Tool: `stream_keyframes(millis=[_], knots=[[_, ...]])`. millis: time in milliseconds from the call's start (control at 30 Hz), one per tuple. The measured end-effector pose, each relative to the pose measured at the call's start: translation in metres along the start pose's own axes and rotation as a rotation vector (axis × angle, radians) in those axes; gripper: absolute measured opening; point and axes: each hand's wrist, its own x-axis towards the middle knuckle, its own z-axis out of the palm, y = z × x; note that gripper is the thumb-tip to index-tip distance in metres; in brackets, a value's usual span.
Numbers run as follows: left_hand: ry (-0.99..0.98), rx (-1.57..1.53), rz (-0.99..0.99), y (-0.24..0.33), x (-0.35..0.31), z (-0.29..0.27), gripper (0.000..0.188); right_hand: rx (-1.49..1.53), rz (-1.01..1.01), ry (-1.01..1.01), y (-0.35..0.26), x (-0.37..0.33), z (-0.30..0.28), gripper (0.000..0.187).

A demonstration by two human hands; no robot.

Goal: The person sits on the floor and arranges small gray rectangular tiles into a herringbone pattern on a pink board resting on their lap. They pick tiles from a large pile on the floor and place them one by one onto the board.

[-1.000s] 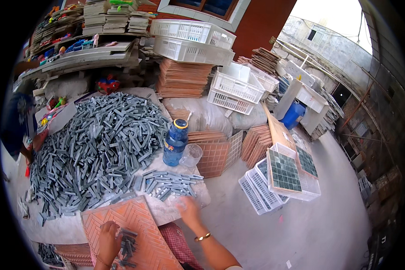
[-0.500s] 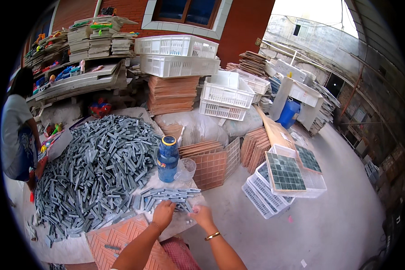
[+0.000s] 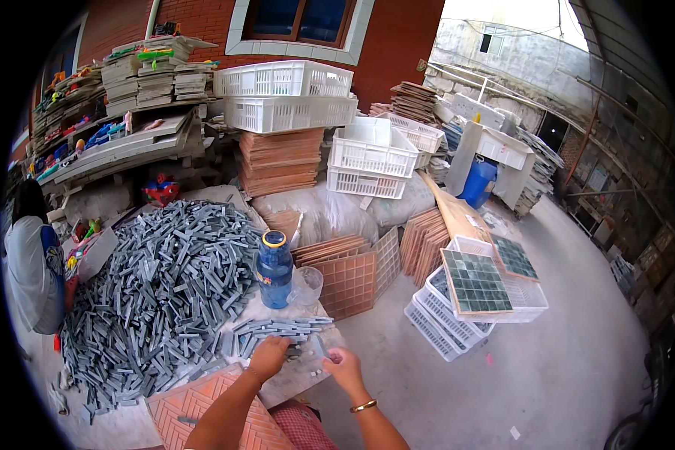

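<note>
My right hand (image 3: 344, 369) pinches a grey tile strip (image 3: 319, 346) by its lower end, at the table's right edge. My left hand (image 3: 268, 358) rests at the near side of a small layer of grey strips (image 3: 281, 328), its fingers curled together; whatever they may hold is hidden. Below my left forearm lies an orange tray (image 3: 202, 397) with herringbone grooves, and one loose strip (image 3: 187, 420) sits on it. A large heap of grey strips (image 3: 165, 292) covers the table to the left.
Behind the small layer stand a blue water bottle (image 3: 274, 270) and a clear plastic cup (image 3: 305, 285). Orange grid trays (image 3: 345, 285) lean beyond the table. White crates (image 3: 446, 322) at the right carry green tile panels (image 3: 476, 281). Another person (image 3: 34, 262) is at the far left.
My right hand has shifted slightly right and down, and the strip in it now shows clearly. My left hand has barely moved. The other person at the left has bent lower.
</note>
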Motion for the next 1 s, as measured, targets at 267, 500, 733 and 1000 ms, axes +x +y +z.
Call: stream_keyframes(millis=[267, 500, 733, 1000], knots=[[0.04, -0.251, -0.337, -0.006, -0.088, -0.105, 0.012, -0.052, -0.068, -0.53, -0.048, -0.083, 0.061, 0.033], [0.052, -0.234, -0.574, 0.01, -0.241, -0.183, 0.019, -0.331, -0.503, -0.264, -0.063, -0.006, 0.07, 0.04], [0.155, -0.226, -0.746, 0.035, -0.32, -0.2, 0.027, -0.824, -0.567, -0.27, -0.016, 0.111, 0.044, 0.035], [0.152, -0.089, -0.724, 0.003, -0.359, -0.215, 0.022, -1.068, -0.317, -0.189, -0.044, 0.084, 0.082, 0.019]])
